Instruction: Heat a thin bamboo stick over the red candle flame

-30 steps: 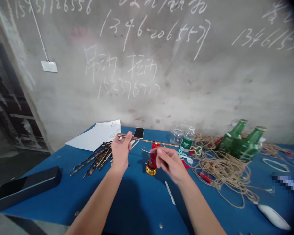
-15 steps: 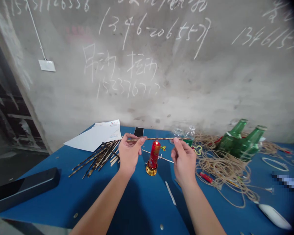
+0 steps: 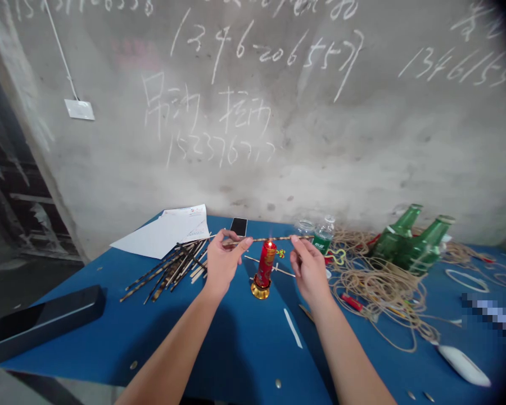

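Observation:
A thin, brown-mottled stick [image 3: 261, 239] is stretched level between my two hands, just above the flame of a lit red candle [image 3: 266, 265]. My left hand [image 3: 225, 256] pinches it near its left end, and my right hand [image 3: 307, 261] pinches it toward the right. The candle stands upright in a gold holder [image 3: 260, 290]. Beside my left hand lies a pile of dark and light sticks [image 3: 172, 273]. Whether the stick touches the flame, I cannot tell.
White papers [image 3: 160, 233] and a phone [image 3: 239, 226] lie at the back of the blue table [image 3: 84, 337]. A grey case [image 3: 46, 320] is at left. Tangled cord [image 3: 388, 298], green bottles [image 3: 424, 244], a plastic bottle [image 3: 322, 236] and a red lighter [image 3: 352, 302] are at right.
My right hand has moved left along the stick, closer to the candle, uncovering more of the plastic bottle. My left hand has shifted slightly right.

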`<action>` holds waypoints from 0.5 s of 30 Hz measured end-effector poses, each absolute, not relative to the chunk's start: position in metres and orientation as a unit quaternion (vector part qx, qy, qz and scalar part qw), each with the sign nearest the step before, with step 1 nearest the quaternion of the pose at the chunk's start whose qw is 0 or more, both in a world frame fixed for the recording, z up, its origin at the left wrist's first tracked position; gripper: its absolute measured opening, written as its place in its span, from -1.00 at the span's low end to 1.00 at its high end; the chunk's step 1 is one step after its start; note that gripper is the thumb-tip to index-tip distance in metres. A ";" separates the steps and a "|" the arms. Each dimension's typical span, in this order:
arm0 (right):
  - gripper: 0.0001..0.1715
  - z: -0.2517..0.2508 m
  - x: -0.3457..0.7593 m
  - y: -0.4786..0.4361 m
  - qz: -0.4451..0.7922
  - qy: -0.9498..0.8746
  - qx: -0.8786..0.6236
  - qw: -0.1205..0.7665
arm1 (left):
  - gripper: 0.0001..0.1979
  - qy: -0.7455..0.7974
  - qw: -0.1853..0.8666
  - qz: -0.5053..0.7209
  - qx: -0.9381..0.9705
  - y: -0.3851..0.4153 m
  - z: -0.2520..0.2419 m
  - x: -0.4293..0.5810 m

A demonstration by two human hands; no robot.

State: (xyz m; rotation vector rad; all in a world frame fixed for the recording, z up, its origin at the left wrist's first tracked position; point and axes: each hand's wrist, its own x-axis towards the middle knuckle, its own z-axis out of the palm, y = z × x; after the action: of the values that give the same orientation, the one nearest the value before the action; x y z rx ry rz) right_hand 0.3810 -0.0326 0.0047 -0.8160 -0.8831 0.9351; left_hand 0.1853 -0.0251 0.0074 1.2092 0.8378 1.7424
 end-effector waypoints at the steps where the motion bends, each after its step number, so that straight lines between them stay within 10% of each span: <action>1: -0.48 0.003 0.382 -0.031 0.421 -0.398 -0.372 0.725 | -0.56 0.333 0.416 0.690 0.490 -0.025 0.007 0.185; 15: -0.53 -0.008 0.394 -0.018 0.396 -0.387 -0.347 0.757 | -0.58 0.304 0.467 0.657 0.508 -0.025 0.006 0.188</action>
State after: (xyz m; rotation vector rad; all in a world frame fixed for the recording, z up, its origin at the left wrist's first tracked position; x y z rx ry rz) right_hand 0.3939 -0.0182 -0.0078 -0.7560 -0.8443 0.8628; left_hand 0.1876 -0.0254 0.0065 1.2459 0.7458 1.6109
